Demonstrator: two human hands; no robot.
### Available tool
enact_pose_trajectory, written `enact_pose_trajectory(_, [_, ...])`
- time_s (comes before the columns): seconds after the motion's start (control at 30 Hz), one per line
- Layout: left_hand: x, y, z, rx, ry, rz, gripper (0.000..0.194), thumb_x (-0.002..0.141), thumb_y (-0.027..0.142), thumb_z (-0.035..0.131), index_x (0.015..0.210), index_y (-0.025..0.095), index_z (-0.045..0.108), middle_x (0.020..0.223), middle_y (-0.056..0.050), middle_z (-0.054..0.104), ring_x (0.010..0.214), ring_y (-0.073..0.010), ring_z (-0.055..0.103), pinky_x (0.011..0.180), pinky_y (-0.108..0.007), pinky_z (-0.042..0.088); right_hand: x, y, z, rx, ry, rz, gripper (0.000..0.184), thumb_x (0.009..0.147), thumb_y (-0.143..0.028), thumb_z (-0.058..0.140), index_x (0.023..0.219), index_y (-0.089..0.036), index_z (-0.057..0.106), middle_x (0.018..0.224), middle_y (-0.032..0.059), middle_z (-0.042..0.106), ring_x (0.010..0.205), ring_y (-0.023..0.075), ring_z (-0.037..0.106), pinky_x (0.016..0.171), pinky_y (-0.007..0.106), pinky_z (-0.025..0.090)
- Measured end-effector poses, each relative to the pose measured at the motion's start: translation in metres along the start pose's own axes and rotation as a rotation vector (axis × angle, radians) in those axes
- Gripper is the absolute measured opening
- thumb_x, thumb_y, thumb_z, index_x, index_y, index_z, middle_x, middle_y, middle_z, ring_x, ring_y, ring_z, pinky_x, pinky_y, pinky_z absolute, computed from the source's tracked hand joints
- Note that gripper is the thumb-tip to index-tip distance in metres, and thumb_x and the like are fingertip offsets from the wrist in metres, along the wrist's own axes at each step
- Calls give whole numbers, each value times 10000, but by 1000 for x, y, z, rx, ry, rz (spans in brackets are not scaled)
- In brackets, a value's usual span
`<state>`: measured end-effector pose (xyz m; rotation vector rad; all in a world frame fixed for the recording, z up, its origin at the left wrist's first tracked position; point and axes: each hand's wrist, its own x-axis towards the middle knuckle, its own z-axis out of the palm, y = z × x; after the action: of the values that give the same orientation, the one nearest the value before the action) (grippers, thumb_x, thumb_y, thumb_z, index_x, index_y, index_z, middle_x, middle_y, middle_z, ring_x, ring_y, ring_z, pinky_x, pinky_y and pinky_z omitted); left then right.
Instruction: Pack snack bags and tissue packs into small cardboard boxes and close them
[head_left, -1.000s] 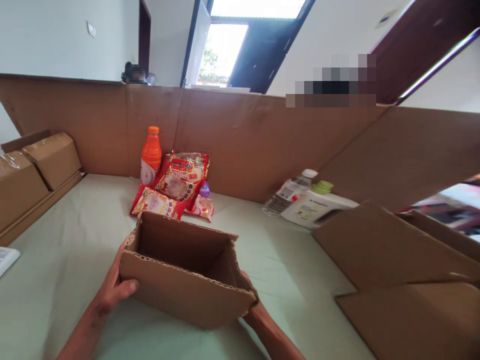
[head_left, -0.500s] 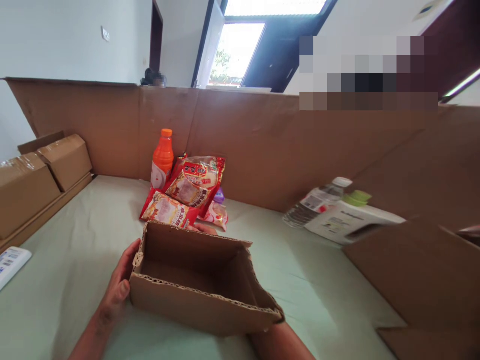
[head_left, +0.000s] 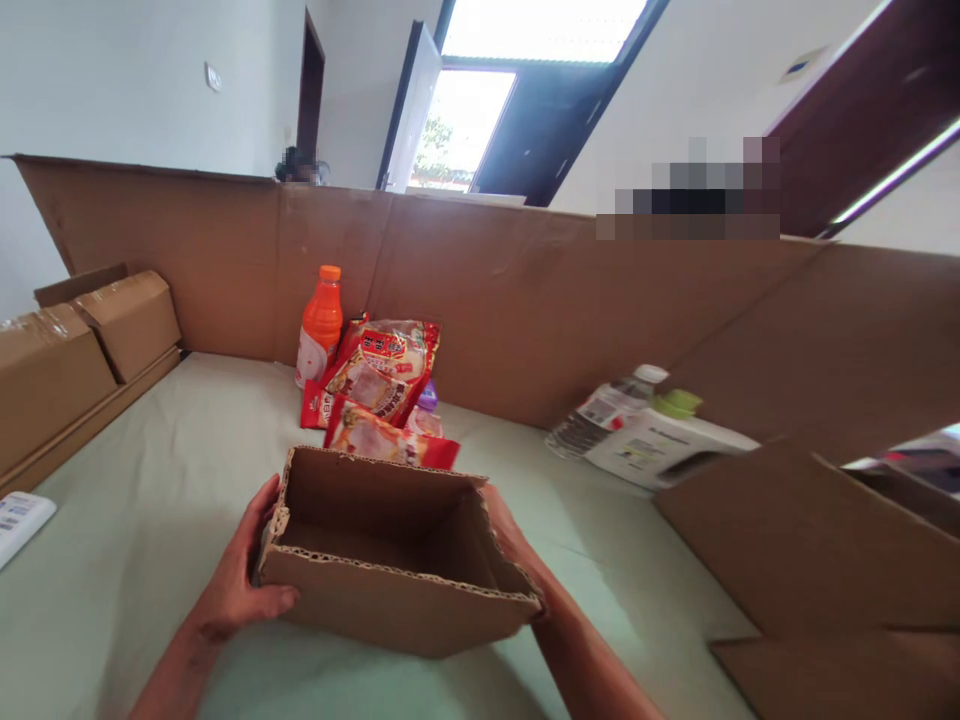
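An open-topped cardboard box (head_left: 405,610) with rough-cut edges stands tilted in front of me, its visible inside bare. My left hand (head_left: 247,570) grips its left end, thumb along the front wall and fingers round the side. Beyond the right end is my right hand (head_left: 504,520), its forearm passing beside the box; the fingers are hidden behind the cardboard. Just past the far wall lies a red snack packet (head_left: 386,438), partly hidden by the box. Behind it a larger red snack bag (head_left: 390,365) leans near an orange drink bottle (head_left: 321,325).
Taped cardboard boxes (head_left: 135,320) line the left, with a white packet (head_left: 22,520) nearby. At right lie a clear bottle (head_left: 607,405), a white jug with green cap (head_left: 645,445) and cardboard flaps (head_left: 810,540). A tall cardboard wall (head_left: 487,280) closes the back.
The near snack packet has shifted right and turned behind the box. My right hand has moved from behind the far wall to the right end. My left thumb now lies on the front wall.
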<state>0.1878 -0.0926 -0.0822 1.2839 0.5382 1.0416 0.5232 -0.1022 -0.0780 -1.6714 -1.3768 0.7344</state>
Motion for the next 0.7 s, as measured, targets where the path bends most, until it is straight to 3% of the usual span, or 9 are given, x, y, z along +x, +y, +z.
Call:
enact_pose_trajectory(0.07, [0, 4, 1, 14, 0, -14, 1176, 572, 536, 902, 1552, 292, 300, 1605, -123, 370, 1463, -428, 338, 1160, -487, 366, -17, 15, -31, 3, -29, 47, 512, 803, -655, 606, 789, -151, 697, 736, 46, 705, 715, 252, 661, 644, 349, 543])
enact_pose_trajectory(0.17, [0, 9, 0, 45, -10, -18, 1127, 586, 507, 897, 1540, 293, 336, 1590, -105, 401, 1455, -409, 361, 1164, -458, 366, -49, 40, -69, -91, -8, 130, 524, 716, -679, 625, 787, -165, 698, 733, 73, 721, 678, 257, 660, 638, 366, 532])
enact_pose_trajectory(0.27, [2, 10, -3, 71, -15, -30, 1097, 596, 489, 882, 1535, 285, 354, 1566, -101, 436, 1432, -406, 397, 1140, -440, 401, -65, 48, -91, -331, 283, 144, 580, 700, -682, 597, 940, -165, 705, 913, 151, 748, 826, 318, 688, 737, 438, 546])
enact_pose_trajectory(0.33, [2, 8, -6, 86, -10, -56, 1106, 601, 481, 874, 1546, 277, 335, 1558, -106, 445, 1406, -406, 432, 1109, -429, 436, -58, 39, -94, -463, 421, 94, 609, 738, -641, 559, 1075, -149, 682, 1114, 203, 715, 1035, 358, 661, 894, 497, 513])
enact_pose_trajectory(0.4, [1, 7, -8, 99, -7, -77, 1118, 609, 481, 863, 1557, 271, 310, 1552, -112, 451, 1378, -403, 466, 1072, -413, 468, -37, 25, -90, -518, 362, 65, 572, 773, -555, 554, 1156, -143, 658, 1291, 216, 643, 1233, 371, 567, 1039, 515, 423])
enact_pose_trajectory(0.47, [1, 8, -9, 103, -12, -85, 1116, 619, 484, 853, 1562, 269, 296, 1545, -114, 460, 1361, -397, 487, 1041, -395, 488, -10, 12, -82, -498, 217, 91, 512, 751, -464, 609, 1155, -153, 663, 1328, 199, 630, 1280, 369, 530, 1062, 490, 400])
enact_pose_trajectory(0.6, [1, 14, -6, 60, -63, -57, 1084, 631, 487, 845, 1553, 265, 319, 1543, -113, 462, 1390, -401, 450, 1087, -412, 444, 23, 2, -66, -361, -53, 168, 323, 633, -404, 709, 853, -169, 717, 855, 92, 758, 829, 277, 689, 744, 346, 528])
enact_pose_trajectory(0.7, [2, 17, -3, 21, -105, -36, 1057, 633, 488, 848, 1539, 280, 344, 1558, -100, 442, 1437, -403, 383, 1143, -442, 379, 15, 5, -62, -258, -156, 207, 338, 630, -505, 675, 665, -170, 653, 609, 27, 675, 576, 190, 620, 530, 271, 467])
